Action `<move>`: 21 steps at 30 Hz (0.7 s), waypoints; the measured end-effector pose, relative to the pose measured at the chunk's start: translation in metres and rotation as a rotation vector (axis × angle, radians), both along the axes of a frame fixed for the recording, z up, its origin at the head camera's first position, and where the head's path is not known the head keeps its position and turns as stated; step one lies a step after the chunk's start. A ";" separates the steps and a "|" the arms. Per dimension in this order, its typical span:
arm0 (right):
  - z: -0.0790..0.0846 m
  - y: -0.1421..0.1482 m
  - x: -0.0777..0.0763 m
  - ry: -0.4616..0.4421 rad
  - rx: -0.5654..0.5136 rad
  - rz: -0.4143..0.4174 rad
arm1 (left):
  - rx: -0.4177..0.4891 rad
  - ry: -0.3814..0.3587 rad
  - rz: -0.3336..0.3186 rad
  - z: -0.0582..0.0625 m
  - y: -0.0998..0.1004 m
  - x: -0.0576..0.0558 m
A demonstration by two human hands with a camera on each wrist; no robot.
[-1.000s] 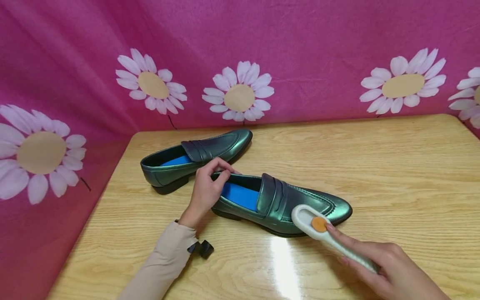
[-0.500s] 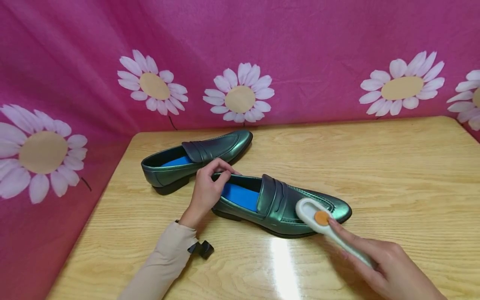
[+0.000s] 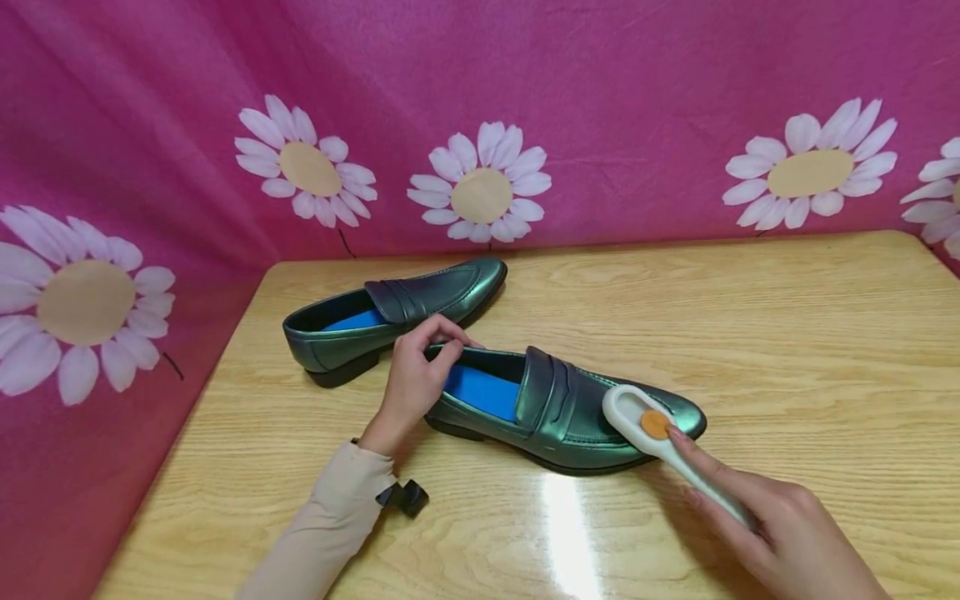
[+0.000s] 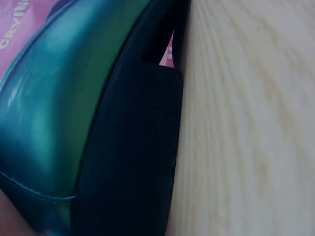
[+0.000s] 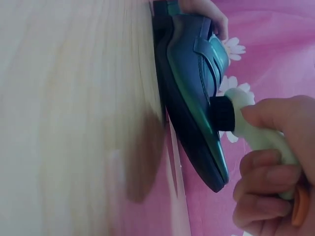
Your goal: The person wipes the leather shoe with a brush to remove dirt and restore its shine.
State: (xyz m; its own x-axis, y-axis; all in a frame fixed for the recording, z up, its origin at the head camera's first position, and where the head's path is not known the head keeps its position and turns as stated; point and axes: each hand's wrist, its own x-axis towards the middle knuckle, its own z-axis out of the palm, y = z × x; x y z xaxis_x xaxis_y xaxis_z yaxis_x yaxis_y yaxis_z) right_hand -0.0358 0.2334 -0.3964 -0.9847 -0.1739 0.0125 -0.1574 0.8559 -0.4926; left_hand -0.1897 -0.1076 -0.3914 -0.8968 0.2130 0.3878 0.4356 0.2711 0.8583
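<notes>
A dark green metallic loafer (image 3: 555, 408) with a blue insole lies on the table, toe to the right. At its heel my left hand (image 3: 416, 375) grips the collar between thumb and fingers. My right hand (image 3: 780, 517) holds a pale long-handled brush (image 3: 637, 417) with an orange button, one finger resting by the button. In the right wrist view the brush's dark bristles (image 5: 222, 113) touch the top of the loafer's toe part. Close up in the left wrist view stands the shoe's black heel (image 4: 133, 147); the fingertips are hidden there.
The matching loafer (image 3: 397, 312) lies behind and to the left, near the held shoe's heel. A pink curtain (image 3: 630, 100) with daisy prints borders the wooden table (image 3: 825, 350) at the back and left. A black strap piece (image 3: 411, 498) hangs at the left sleeve cuff.
My right hand has moved the brush a little forward and to the right over the loafer's toe part. The left hand and both shoes stay in place.
</notes>
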 end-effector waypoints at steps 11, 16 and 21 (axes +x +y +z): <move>-0.001 0.003 -0.003 -0.217 -0.045 0.214 | 0.006 0.006 0.001 -0.001 -0.002 0.001; 0.003 0.002 0.000 -0.124 0.004 0.072 | 0.010 0.003 -0.002 0.000 -0.001 0.001; 0.003 0.001 0.001 -0.059 0.018 0.013 | 0.007 -0.010 -0.004 0.000 0.000 0.000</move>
